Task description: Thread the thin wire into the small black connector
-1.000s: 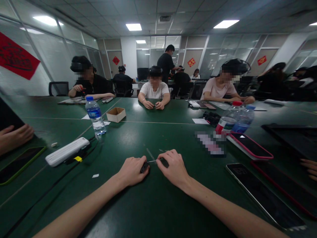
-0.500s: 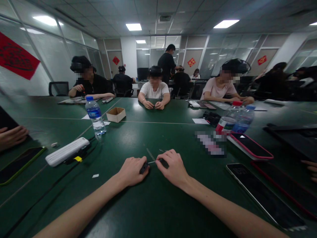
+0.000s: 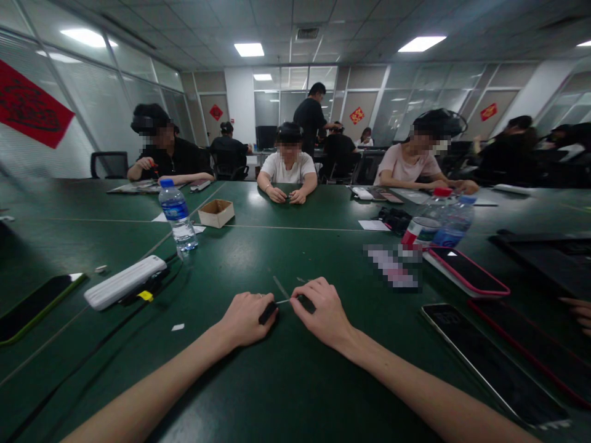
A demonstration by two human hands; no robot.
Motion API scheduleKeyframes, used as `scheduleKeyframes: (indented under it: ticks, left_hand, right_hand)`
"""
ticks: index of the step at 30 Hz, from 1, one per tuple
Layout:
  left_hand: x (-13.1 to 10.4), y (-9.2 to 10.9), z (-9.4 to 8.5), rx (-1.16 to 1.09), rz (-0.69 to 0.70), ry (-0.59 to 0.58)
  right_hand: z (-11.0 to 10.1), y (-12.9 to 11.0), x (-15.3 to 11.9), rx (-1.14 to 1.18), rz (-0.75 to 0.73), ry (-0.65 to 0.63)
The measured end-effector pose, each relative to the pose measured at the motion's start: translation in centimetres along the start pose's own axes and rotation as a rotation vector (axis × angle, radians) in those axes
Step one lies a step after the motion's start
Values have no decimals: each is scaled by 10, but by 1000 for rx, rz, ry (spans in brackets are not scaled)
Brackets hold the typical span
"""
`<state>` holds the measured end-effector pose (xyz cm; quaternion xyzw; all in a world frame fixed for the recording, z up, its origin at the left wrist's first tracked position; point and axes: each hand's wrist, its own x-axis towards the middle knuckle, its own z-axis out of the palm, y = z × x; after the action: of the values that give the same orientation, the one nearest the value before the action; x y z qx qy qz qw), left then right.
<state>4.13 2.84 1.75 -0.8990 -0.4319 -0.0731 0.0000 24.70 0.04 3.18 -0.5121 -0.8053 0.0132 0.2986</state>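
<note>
My left hand rests low over the green table, its fingers closed on a small black piece. A thin, light rod runs from that piece toward my right hand. The fingers of my right hand are closed around another small dark piece, partly hidden by them. Just beyond the hands a thin clear strip lies on the table. Whether the rod joins the two dark pieces cannot be made out.
A water bottle, an open box and a white power strip with a cable stand left. Two bottles, a red-edged phone and a long black phone are right. People sit across the table.
Another person's hand and a dark object have left the left edge of the view. My own hands have hardly moved; the black piece in my left hand is slightly turned.
</note>
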Motion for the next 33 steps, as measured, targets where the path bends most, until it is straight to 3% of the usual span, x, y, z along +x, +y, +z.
scheduleKeyframes:
  ticks: [17,33]
  left_hand:
    - [0,-1,-1,-77,-21,-9]
    - [1,0,-1,-84,-68,-22]
  right_hand:
    - [3,0,-2,-15,51,88]
    - [4,1,-2,-66,5,31]
